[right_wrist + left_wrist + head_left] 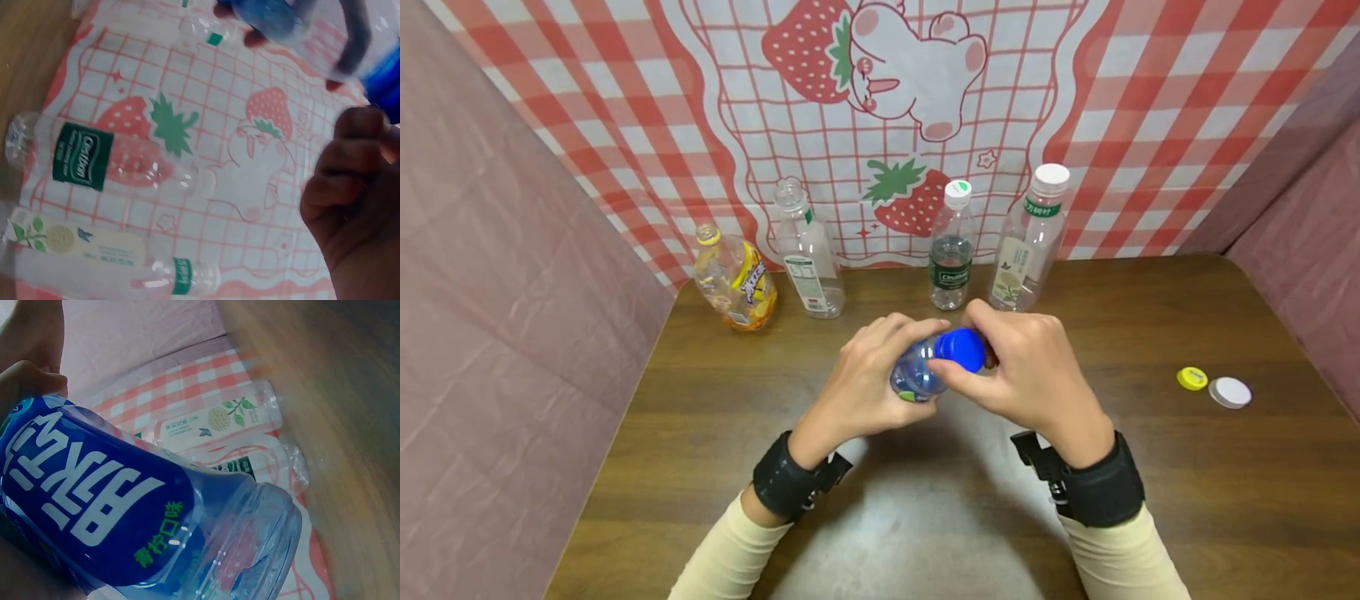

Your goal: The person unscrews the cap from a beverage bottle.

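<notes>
My left hand (865, 375) grips a clear plastic bottle (916, 377) round its body, above the table. In the left wrist view its blue label (94, 494) carries large white characters, and the clear base points to the lower right. The bottle tilts, with its blue cap (962, 350) toward my right hand (1026, 367). That hand pinches the cap, the thumb on the near side and curled fingers on the far side. In the right wrist view the curled fingers of the right hand (356, 181) show just below the blue cap (384, 87).
Along the back stand an uncapped yellow-labelled bottle (733, 279), an uncapped clear bottle (811, 254), a small white-capped bottle (951, 250) and a taller white-capped bottle (1028, 242). A yellow cap (1192, 378) and a white cap (1230, 392) lie on the brown table (1150, 467) at right.
</notes>
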`<state>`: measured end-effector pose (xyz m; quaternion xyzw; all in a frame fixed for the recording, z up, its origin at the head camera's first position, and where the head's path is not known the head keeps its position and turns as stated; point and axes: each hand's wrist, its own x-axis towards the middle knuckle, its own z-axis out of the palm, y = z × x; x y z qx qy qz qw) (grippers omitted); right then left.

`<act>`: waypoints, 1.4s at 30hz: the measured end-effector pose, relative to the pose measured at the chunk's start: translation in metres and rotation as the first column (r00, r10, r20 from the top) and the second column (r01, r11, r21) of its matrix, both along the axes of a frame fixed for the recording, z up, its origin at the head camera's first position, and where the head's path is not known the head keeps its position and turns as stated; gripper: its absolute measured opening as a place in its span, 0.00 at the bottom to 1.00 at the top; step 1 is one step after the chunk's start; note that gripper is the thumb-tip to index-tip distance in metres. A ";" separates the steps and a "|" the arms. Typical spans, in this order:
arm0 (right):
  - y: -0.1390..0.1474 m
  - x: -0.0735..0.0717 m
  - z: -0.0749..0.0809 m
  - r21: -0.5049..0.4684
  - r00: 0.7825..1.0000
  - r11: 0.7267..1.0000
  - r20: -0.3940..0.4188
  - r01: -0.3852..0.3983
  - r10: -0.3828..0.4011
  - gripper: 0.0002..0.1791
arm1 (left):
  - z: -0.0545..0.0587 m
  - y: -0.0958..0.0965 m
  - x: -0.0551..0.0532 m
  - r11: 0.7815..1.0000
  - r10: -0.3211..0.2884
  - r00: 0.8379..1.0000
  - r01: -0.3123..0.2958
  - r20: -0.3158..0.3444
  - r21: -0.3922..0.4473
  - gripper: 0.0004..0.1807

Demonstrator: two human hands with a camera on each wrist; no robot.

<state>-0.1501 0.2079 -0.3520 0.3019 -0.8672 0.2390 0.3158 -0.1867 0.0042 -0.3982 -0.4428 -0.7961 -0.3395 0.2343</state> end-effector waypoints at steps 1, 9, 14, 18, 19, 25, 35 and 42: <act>0.001 0.001 0.001 0.010 1.000 1.000 0.024 -0.002 0.002 0.23 | 0.000 0.000 0.000 1.000 0.008 1.000 -0.008 -0.003 -0.003 0.43; 0.003 0.009 0.009 0.046 0.997 0.999 0.080 0.014 -0.018 0.27 | 0.001 -0.002 -0.002 0.998 0.066 0.998 -0.066 -0.009 -0.022 0.43; 0.004 0.008 0.009 0.025 0.996 1.000 0.091 -0.004 0.001 0.27 | 0.000 -0.003 -0.003 0.994 0.100 0.995 -0.101 -0.009 -0.039 0.42; 0.005 0.007 0.007 0.014 0.992 0.999 0.122 0.043 -0.044 0.29 | -0.002 -0.003 -0.004 0.989 0.137 0.990 -0.138 -0.021 -0.060 0.43; 0.005 0.007 0.007 0.011 0.989 0.998 0.130 0.067 -0.068 0.29 | -0.002 -0.003 -0.004 0.987 0.145 0.989 -0.147 -0.025 -0.064 0.43; 0.004 0.007 0.006 -0.023 0.959 0.973 0.172 0.232 -0.224 0.17 | -0.003 -0.003 -0.006 0.980 0.176 0.982 -0.181 -0.066 -0.079 0.44; -0.003 0.009 0.007 0.056 0.868 0.918 0.309 0.392 -0.389 0.28 | -0.008 -0.002 -0.008 0.963 0.203 0.970 -0.222 -0.135 -0.150 0.44; -0.002 0.006 0.004 0.063 0.891 0.919 0.227 0.389 -0.393 0.29 | -0.008 -0.002 -0.008 0.961 0.200 0.968 -0.224 -0.151 -0.163 0.45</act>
